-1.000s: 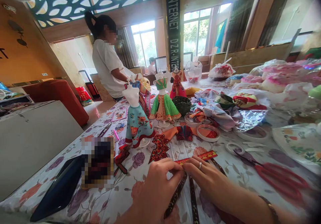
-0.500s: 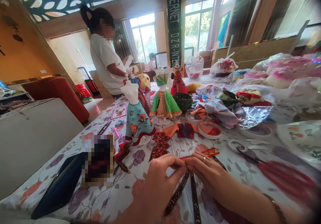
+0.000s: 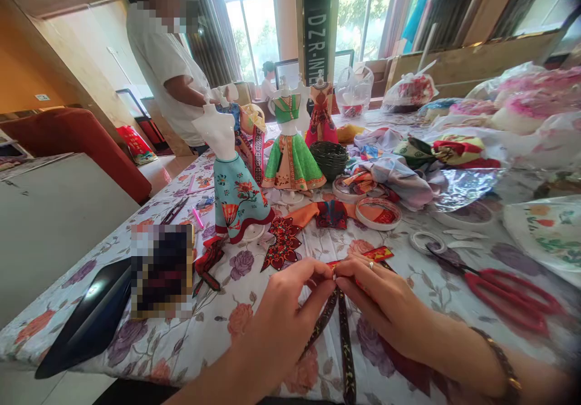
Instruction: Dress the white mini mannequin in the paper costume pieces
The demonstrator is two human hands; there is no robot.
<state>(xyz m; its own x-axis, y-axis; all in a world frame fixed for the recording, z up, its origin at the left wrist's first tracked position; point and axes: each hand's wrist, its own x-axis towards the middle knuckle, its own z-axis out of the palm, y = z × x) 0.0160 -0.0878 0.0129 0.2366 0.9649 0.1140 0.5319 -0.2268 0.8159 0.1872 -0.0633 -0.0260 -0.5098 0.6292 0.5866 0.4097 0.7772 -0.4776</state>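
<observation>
Above the flowered tablecloth, my left hand [image 3: 288,308] and my right hand [image 3: 393,299] meet fingertip to fingertip. Both pinch a narrow patterned fabric strip, whose dark lengths [image 3: 347,350] hang down between my wrists. Its red and gold part [image 3: 380,255] shows past my right fingers. A small white bit shows at the fingertips, too small to name. Just beyond my left hand lies a dark red patterned fabric piece [image 3: 282,244]. The dress form in a blue skirt [image 3: 238,196] stands behind it. Dark red cloth lies partly hidden under my right forearm.
Red-handled scissors [image 3: 512,296] and a tape roll [image 3: 427,241] lie to the right. Dress forms with a green skirt [image 3: 295,166] and a red dress [image 3: 321,120] stand farther back, beside a dark basket [image 3: 329,158]. A person [image 3: 163,72] stands at the table's far left.
My view has tilted downward, so the room and table things sit higher in the picture. My hands keep their pinch at nearly the same spot, with fingers shifted slightly.
</observation>
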